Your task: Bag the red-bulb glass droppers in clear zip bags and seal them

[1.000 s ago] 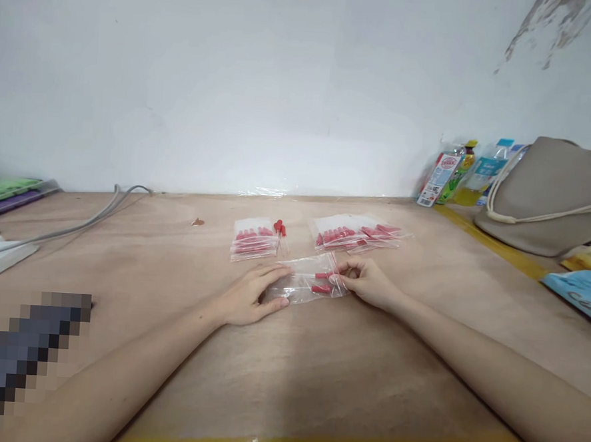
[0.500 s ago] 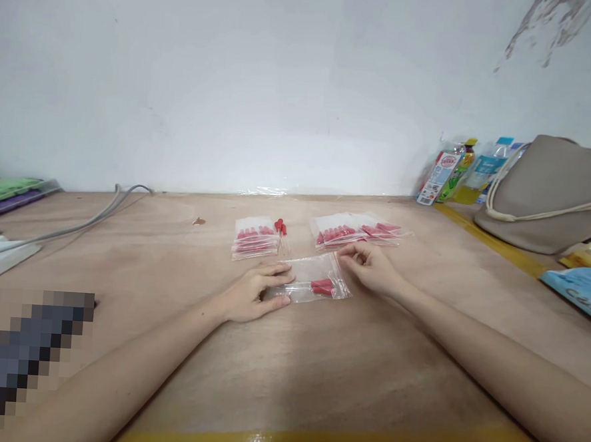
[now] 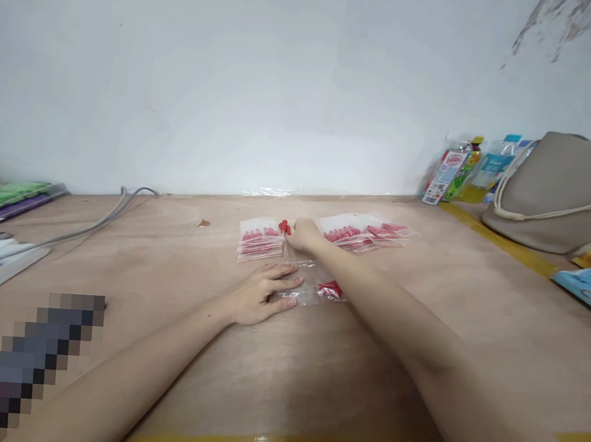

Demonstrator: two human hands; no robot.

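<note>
My left hand [image 3: 266, 292] lies with its fingers spread on a clear zip bag [image 3: 308, 295], pressing it to the table. Inside that bag is a red piece [image 3: 330, 289], partly covered by my right forearm. Farther back, my right hand [image 3: 305, 235] is at a few loose red-headed pieces [image 3: 284, 227] with thin pale stems. Its fingers bend down and their tips are hidden, so any hold on a piece does not show. Stacked bags with red pieces [image 3: 260, 239] lie just left of the loose pieces. More filled bags [image 3: 357, 231] are fanned out to the right.
A white wall [image 3: 233, 97] rises behind the wooden table [image 3: 190, 375]. Drink bottles [image 3: 493, 170], a carton [image 3: 444, 177] and a grey-beige bag [image 3: 552, 190] stand at the right. A grey cable [image 3: 95, 219] and green and purple packets [image 3: 14, 197] are at the left.
My right hand has left the right edge of the clear bag and moved left and back to the loose red pieces. My left hand has stayed on the bag.
</note>
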